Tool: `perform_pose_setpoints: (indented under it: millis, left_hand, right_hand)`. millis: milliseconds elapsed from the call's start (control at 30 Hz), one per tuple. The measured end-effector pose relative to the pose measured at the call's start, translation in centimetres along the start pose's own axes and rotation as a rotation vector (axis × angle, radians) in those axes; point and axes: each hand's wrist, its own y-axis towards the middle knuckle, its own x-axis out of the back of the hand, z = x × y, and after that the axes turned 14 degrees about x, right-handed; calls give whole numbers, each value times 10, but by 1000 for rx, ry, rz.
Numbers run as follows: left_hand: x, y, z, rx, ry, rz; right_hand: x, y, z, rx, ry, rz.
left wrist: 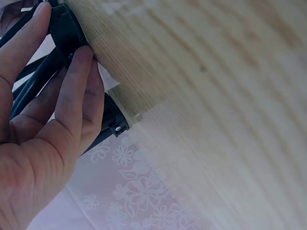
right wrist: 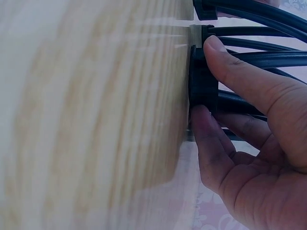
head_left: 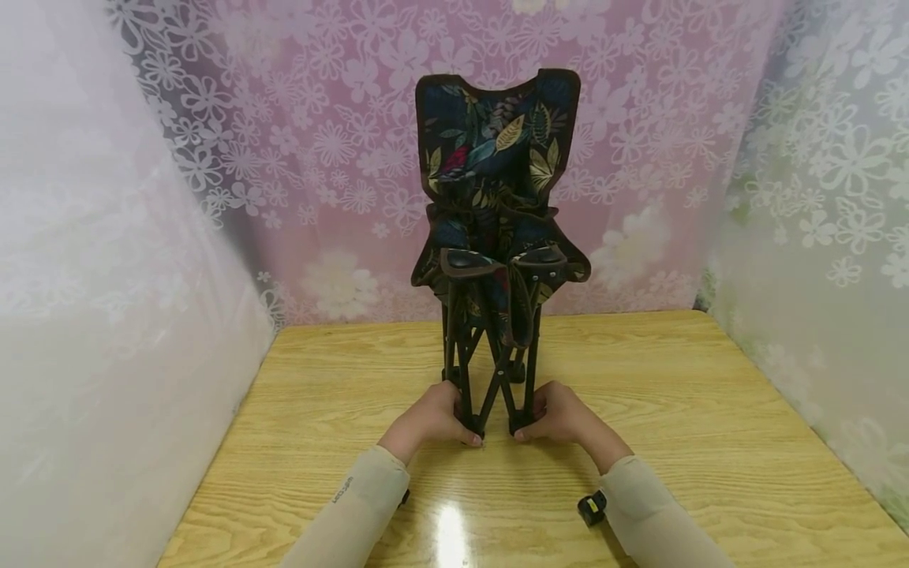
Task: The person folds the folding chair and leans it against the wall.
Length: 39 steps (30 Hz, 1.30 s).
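A small folding camp chair stands upright on the wooden table, its dark leaf-print fabric creased and its black legs drawn close together. My left hand grips the front left foot, and the left wrist view shows thumb and fingertips pinching that black plastic foot. On the other side, my right hand holds the front right foot; in the right wrist view its thumb and fingers clasp the black foot. Crossed black leg tubes run between the two hands. Both rear feet stand farther back on the table.
The wood-grain table spreads out to both sides of the chair. A pink flowered curtain hangs behind it, with pale sheets at left and right. A small black device sits by the right sleeve.
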Motion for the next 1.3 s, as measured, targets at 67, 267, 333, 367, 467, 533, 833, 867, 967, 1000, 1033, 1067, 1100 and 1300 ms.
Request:
perform_pose_setpoints:
  millis: [67, 267, 333, 367, 467, 533, 833, 867, 967, 1000, 1033, 1067, 1100, 1300]
  left_hand:
    - [0, 0, 0, 6, 3, 2]
    - [0, -1, 1, 26, 15, 7]
    - [0, -2, 1, 27, 17, 9]
    - [0, -2, 1, 26, 17, 9]
    - [1, -2, 0, 22, 18, 9]
    - [1, -2, 0, 19, 23, 6]
    - [3, -3, -2, 7, 19, 10]
    - [3, -3, -1, 8, 18, 10]
    - [3, -2, -1, 7, 18, 7]
    - [3, -2, -1, 6, 19, 7]
    - [2, -2, -1, 6, 19, 5]
    - [3, -2, 0, 5, 19, 4]
    - [3, -2, 0, 3, 17, 2]
    - [4, -2, 0, -14, 8, 4]
  right_hand:
    - [-1, 0, 0, -3, 4, -3]
    - [-4, 1, -2, -24, -9, 4]
    - [-5, 1, -3, -33, -11, 4]
    - [-6, 1, -3, -34, -13, 5]
    - [-5, 1, -2, -31, -10, -1]
    - [-5, 1, -1, -24, -5, -6]
    - [-4, 0, 3, -23, 3, -14]
    - [-4, 1, 3, -26, 0, -15]
    - [-5, 1, 4, -32, -2, -23]
    - [-5, 1, 4, -32, -2, -26]
    - [-6, 2, 4, -38, -1, -30]
    - [-6, 2, 5, -46, 1, -32]
    - [-6, 3, 5, -50, 1, -35]
    - [-6, 4, 5, -60, -10, -32]
